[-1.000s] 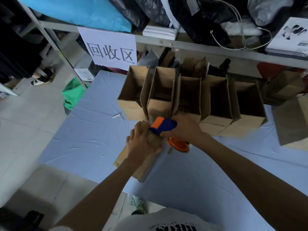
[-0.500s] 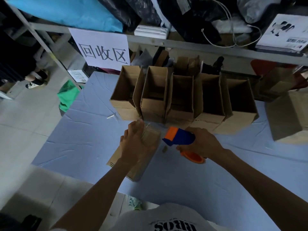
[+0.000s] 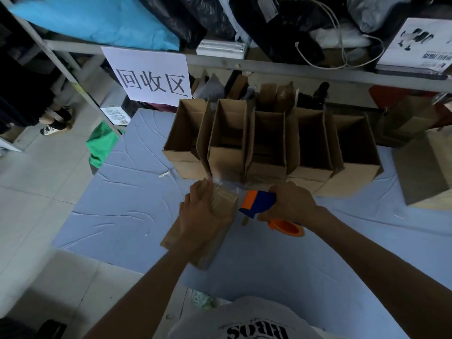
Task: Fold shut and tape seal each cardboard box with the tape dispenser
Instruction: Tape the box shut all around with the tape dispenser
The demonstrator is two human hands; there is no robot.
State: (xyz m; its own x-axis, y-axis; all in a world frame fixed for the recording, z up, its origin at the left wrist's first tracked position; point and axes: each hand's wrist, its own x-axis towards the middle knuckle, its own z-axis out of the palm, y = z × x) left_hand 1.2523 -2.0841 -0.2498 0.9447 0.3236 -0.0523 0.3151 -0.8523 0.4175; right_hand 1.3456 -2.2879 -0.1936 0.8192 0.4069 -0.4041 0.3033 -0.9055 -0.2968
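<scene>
Cardboard box (image 3: 221, 204), folded shut, held in left hand (image 3: 199, 217) grip; right hand (image 3: 292, 204) grip clasps tape dispenser (image 3: 256, 204).

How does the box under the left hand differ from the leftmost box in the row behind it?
The held box is folded shut; the leftmost box stands open, flaps up. The held box has clear tape on its far end; the leftmost box shows none. The left hand grips the held box; no hand touches the leftmost box. Both are brown cardboard.
</scene>
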